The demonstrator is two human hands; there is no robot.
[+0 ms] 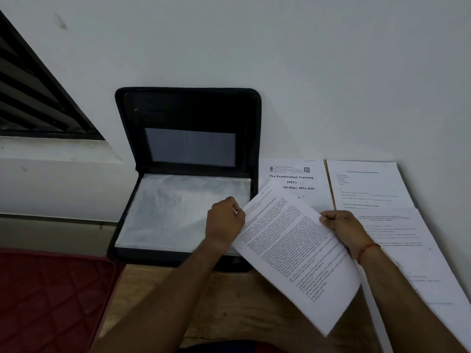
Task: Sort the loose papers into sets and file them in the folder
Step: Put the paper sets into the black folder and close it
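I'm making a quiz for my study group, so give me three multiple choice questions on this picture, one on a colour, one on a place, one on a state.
1. What colour is the folder? A blue B green C black
2. Where does the Pre Examination Training sheet lie? A in the folder B on the table, right of the folder C under the folder
3. How is the folder? A open, propped against the wall B zipped shut C face down
Answers: 1 C, its cover is black; 2 B, it lies flat beside the folder's right edge; 3 A, its clear sleeves show.
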